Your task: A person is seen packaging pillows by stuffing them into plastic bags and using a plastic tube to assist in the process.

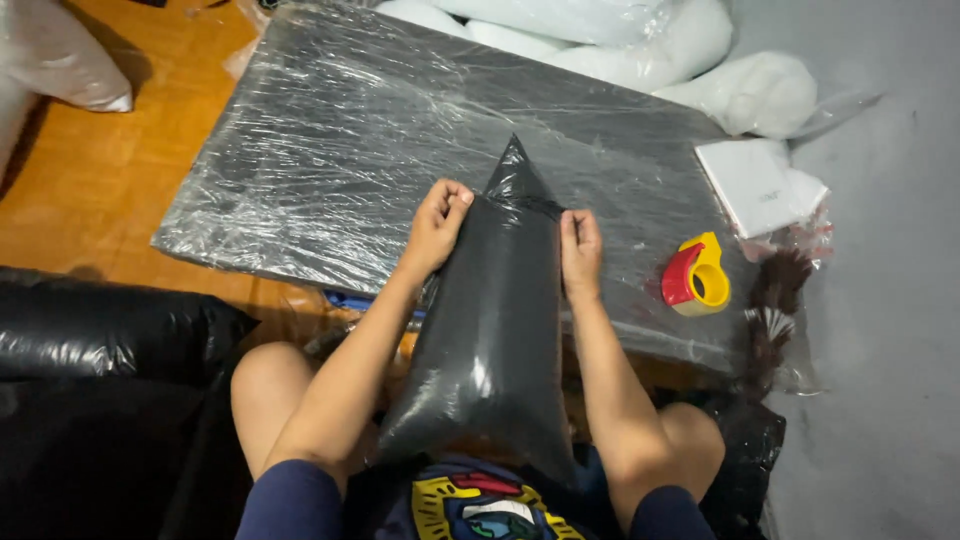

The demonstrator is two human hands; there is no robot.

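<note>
Black sack (100, 330): glossy, lying at the far left on the floor (90, 190), which is orange-brown wood.
Left hand (437, 225): clenched on the left edge of the bag's upper end, pinching the film, seemingly to keep it taut.
Bag (495, 330): clear plastic packed with dark material, standing from the lap up onto the board; its top is drawn to a point between the two hands.
Right hand (581, 252): grasping the bag's right edge, level with the other, likely steadying it.
Board (330, 150): dark, flat, wrapped in clear film, serving as the bench.
Tape dispenser (696, 276): red and yellow, on the board just right of the hand.
White pad (758, 185): at the board's right corner.
White bags (640, 45): stuffed, piled behind the board.
Grey floor (890, 300): at the right.
</note>
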